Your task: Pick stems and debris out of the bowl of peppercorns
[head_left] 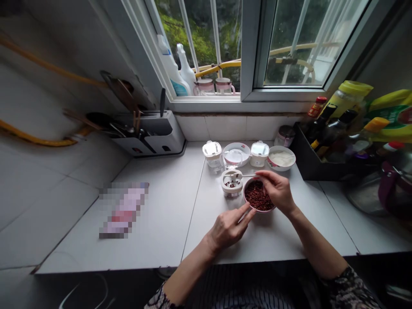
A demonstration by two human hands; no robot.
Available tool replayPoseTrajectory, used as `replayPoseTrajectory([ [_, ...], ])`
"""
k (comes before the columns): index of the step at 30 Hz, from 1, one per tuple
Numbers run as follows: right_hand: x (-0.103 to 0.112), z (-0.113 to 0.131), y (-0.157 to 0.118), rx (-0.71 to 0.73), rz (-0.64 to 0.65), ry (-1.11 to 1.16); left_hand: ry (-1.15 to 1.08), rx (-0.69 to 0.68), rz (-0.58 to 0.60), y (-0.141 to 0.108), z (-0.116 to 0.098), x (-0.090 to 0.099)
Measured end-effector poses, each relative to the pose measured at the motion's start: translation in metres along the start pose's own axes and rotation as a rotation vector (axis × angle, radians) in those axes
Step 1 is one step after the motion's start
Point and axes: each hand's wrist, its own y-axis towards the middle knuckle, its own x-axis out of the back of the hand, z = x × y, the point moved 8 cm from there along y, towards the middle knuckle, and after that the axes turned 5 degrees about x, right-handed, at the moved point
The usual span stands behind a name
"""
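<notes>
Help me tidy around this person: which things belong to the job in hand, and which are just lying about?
In use:
bowl of dark red pieces, left hand at its rim
white utensil in the right hand
open jar with a few pieces inside

Apparently just there:
lidded jars behind
utensil rack
spray bottles
black box of bottles
pixelated pink item

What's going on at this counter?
The person's right hand holds a slim white spoon, its end over a small, open clear-and-white jar with a few dark red bits inside. The left hand has its fingertips at the rim of a round, pink-edged bowl of dark red, grainy pieces, most of them outside the jar.
</notes>
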Motion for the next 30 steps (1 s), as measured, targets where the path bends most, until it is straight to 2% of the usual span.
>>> replayPoseTrajectory([
  [2, -0.012, 0.021, -0.005, 0.254, 0.099, -0.151, 0.004, 0.001, -0.004, -0.001, 0.0, 0.0],
  [4, -0.02, 0.035, -0.011, 0.446, 0.181, -0.262, 0.007, 0.002, -0.012, -0.002, 0.0, 0.0],
  [7, -0.014, 0.041, -0.013, 0.538, 0.132, -0.328, 0.0, 0.013, -0.017, -0.001, 0.001, 0.001],
  [10, 0.005, 0.035, -0.007, 0.437, -0.009, -0.334, -0.008, 0.022, -0.011, -0.001, 0.002, 0.001],
  [13, 0.019, 0.022, 0.001, 0.304, -0.04, -0.356, -0.006, 0.021, -0.001, 0.0, 0.002, 0.001],
  [17, 0.022, 0.009, 0.008, 0.232, 0.018, -0.447, -0.015, 0.018, -0.005, 0.001, 0.001, 0.002],
  [20, 0.017, 0.002, 0.009, 0.197, 0.067, -0.478, -0.013, 0.015, 0.0, 0.001, 0.001, 0.002],
  [24, 0.007, 0.001, 0.007, 0.17, 0.14, -0.4, -0.008, 0.017, 0.0, 0.001, 0.001, 0.002],
  [30, 0.008, -0.006, 0.007, 0.047, 0.168, -0.276, -0.01, 0.017, -0.006, 0.002, 0.001, 0.003],
])
